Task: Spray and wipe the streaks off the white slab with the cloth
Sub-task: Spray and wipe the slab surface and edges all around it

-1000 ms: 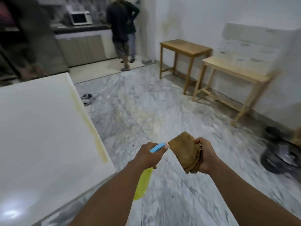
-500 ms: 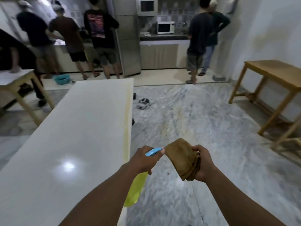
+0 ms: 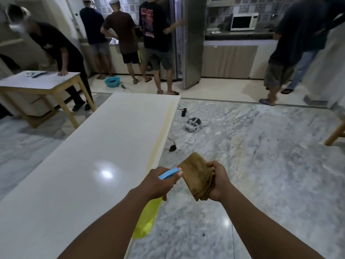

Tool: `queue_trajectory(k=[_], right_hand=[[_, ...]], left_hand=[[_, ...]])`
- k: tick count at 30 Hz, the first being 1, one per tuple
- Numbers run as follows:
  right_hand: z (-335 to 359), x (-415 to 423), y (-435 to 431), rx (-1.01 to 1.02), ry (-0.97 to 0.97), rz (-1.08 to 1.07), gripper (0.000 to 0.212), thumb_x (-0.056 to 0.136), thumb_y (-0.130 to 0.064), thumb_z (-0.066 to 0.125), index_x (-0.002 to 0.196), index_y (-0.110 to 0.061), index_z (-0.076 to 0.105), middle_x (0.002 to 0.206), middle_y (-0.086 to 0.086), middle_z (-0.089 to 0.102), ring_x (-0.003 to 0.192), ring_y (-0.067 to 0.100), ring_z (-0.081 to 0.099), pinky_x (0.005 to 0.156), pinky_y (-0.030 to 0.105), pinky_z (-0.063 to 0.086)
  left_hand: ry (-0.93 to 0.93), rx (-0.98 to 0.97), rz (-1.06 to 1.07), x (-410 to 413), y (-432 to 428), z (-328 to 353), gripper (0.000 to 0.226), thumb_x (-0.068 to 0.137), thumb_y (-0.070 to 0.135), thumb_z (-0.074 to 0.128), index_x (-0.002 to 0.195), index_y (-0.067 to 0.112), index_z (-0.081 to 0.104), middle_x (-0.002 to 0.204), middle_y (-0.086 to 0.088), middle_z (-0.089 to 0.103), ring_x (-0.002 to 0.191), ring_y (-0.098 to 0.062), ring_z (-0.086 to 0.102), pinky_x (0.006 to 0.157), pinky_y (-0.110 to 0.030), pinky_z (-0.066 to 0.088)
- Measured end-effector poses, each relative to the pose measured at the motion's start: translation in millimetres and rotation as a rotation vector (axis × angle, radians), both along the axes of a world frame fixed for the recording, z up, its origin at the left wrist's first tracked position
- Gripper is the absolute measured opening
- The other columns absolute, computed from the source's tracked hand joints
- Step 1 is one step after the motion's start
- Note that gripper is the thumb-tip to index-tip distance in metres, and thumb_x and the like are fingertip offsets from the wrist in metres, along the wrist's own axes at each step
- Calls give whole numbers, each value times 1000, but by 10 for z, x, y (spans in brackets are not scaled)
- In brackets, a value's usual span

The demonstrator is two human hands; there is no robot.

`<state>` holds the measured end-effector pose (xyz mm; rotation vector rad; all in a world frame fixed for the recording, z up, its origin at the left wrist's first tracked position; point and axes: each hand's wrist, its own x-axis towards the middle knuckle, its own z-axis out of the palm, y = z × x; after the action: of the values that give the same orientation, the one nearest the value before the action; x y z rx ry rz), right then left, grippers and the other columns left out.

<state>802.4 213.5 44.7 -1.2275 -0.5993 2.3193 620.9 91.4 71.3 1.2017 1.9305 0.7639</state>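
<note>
A: Okay, nearest first. Left hand (image 3: 158,182), fingers clamped on the spray bottle (image 3: 147,217): yellow body hangs below the fist, blue head (image 3: 169,173) pokes out past the slab's right edge. Probably gripped at the neck so a finger can reach the trigger.

B: Is the trigger visible?

A: No, the hand hides it. Can't tell where the nozzle points either.

B: Right hand?

A: Right hand (image 3: 216,181), fingers closed on a folded brown cloth (image 3: 196,174), just right of the slab, over the floor (image 3: 261,165). Likely folded into a pad for wiping. Neither touches the slab.

B: And the slab?

A: White slab (image 3: 84,165), a long surface running away from the person. Yellowish streak (image 3: 162,131) along its right edge, not yet wiped. Near end cut off by frame; what supports it is hidden.

B: Beyond it?

A: People past the slab's far end, blurred. Small gadgets on the floor right of the slab, hard to identify.
</note>
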Motion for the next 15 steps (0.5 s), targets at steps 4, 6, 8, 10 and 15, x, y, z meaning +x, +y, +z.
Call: queue_trajectory(k=[4,6,8,10,15], right_hand=[[2,-509,894,14,47,89,50,94,-35,44,116,2,68,99,21,74,78,35,70,71,38,55],[21,-747,1158,-1,57,121,50,95,-35,43,117,2,68,102,22,74,78,35,72,70,38,56],[-95,-1153,1632,-18,84,132,53,95,-36,42,120,3,66,108,24,72,81,36,73,72,40,56],[-107,-1631,2339,7,29,170,54,94,-36,42,121,4,67,111,25,71,84,37,72,73,41,57],[-83,-2169,3179,-27,47,130,53,92,-36,44,118,3,69,118,24,69,97,38,68,86,44,55]], left_hand=[[18,-6,40,-359,775,-8,41,99,61,64,76,29,73,93,-15,78,46,-13,67,57,-25,59],[34,-28,45,-541,1036,-63,46,98,63,64,86,21,77,93,-16,78,48,-15,68,60,-30,62],[56,-62,60,-898,1521,-164,53,97,65,64,95,14,78,94,-18,78,49,-18,70,59,-30,63],[59,-70,53,-1366,2240,-174,52,97,64,64,93,14,78,94,-19,78,54,-23,74,59,-31,62],[133,-53,52,-1891,3149,-65,47,95,66,65,89,22,77,73,-4,72,54,-23,75,52,-29,60]])
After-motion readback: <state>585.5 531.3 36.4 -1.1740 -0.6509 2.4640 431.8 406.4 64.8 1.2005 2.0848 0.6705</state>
